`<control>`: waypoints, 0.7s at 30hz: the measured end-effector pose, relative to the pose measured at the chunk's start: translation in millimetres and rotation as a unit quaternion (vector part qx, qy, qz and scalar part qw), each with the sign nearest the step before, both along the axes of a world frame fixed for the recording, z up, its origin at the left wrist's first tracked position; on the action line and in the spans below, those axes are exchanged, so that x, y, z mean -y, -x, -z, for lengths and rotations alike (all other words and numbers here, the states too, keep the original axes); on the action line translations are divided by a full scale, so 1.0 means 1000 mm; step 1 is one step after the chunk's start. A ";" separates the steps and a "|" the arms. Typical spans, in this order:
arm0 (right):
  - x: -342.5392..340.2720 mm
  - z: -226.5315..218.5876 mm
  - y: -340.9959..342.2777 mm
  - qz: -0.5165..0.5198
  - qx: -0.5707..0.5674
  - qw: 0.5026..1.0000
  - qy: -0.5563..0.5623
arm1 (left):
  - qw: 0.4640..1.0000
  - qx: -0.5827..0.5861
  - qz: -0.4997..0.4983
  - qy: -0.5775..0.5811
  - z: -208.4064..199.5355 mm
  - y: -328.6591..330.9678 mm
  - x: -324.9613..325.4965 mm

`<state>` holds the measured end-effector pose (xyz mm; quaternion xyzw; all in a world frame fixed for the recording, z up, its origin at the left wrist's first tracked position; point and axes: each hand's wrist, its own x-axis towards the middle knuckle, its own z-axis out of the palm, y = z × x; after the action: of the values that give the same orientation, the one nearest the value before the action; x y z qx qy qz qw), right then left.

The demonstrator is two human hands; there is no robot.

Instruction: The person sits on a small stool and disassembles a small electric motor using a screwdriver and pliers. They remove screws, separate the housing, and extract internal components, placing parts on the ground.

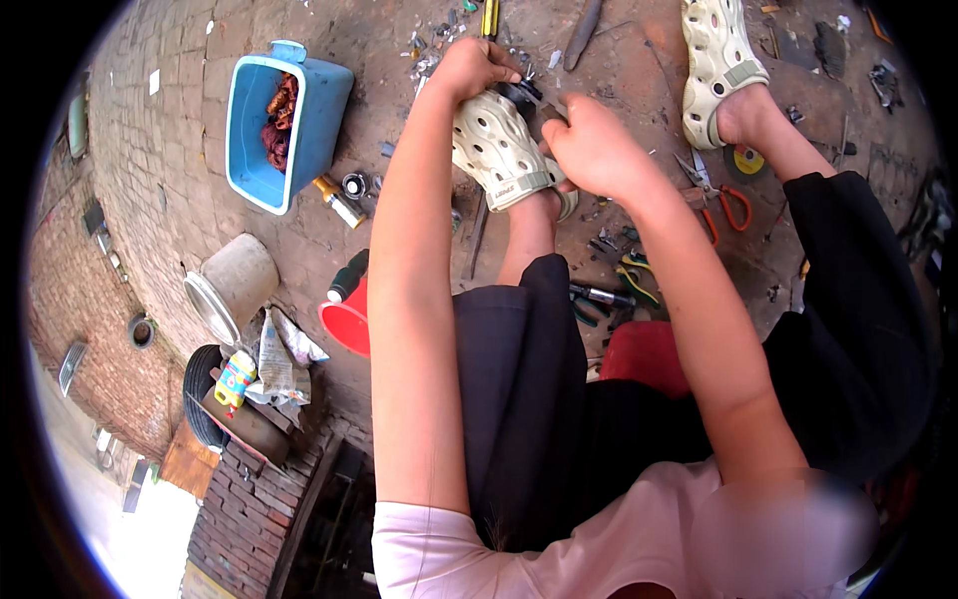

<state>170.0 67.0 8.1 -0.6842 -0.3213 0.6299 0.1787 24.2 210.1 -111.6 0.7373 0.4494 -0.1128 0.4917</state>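
My left hand (477,70) reaches out at the top middle, fingers closed on a small dark part (521,96) beside the toe of my cream clog (494,140). Just right of it, my right hand (591,150) is wrapped round a tool with a thin metal shaft (546,106). The shaft points at the dark part. My fist hides the tool's handle, so its kind does not show. A yellow-handled tool (490,18) lies on the ground beyond my left hand.
Orange-handled shears (726,212), pliers (639,280) and small scraps lie on the right. On the left stand a blue bin (334,120) with reddish pieces inside, a red container (346,324) and a whitish bucket (239,280). My other clog (720,75) is at upper right.
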 end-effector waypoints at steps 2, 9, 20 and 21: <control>0.011 0.000 0.019 0.198 -0.107 0.974 0.033 | 1.000 0.013 -0.018 0.014 0.001 0.002 0.000; -0.011 0.011 0.107 0.343 -0.209 0.914 0.061 | 0.999 0.013 -0.032 0.001 0.002 0.004 0.004; 0.034 0.055 0.088 0.309 0.162 0.930 -0.117 | 0.997 -0.030 0.056 -0.039 0.005 -0.012 0.008; 0.037 0.085 0.075 0.306 0.261 0.883 -0.242 | 0.996 -0.036 0.062 -0.053 0.006 -0.014 0.006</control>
<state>95.4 29.6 -76.9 -0.8236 -0.2735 0.2455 0.4320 38.2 204.4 -117.9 0.7840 0.4257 -0.1461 0.4274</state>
